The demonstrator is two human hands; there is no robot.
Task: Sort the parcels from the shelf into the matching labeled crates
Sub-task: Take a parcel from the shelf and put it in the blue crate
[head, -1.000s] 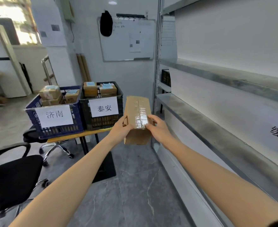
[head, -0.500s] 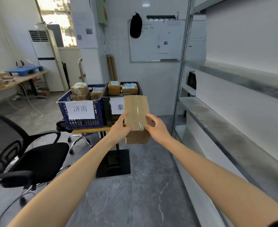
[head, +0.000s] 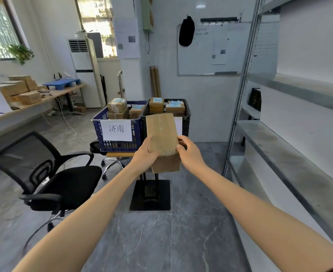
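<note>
Centre frame, your left hand [head: 144, 156] and right hand [head: 190, 154] gripped the parcel [head: 161, 132]; its label needed reading before choosing blue crate [head: 97, 134] or black crate [head: 185, 126].

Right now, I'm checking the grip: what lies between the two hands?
In the head view, the cardboard parcel lies between the left hand and the right hand. Both grip its near end, in front of the black crate.
</note>
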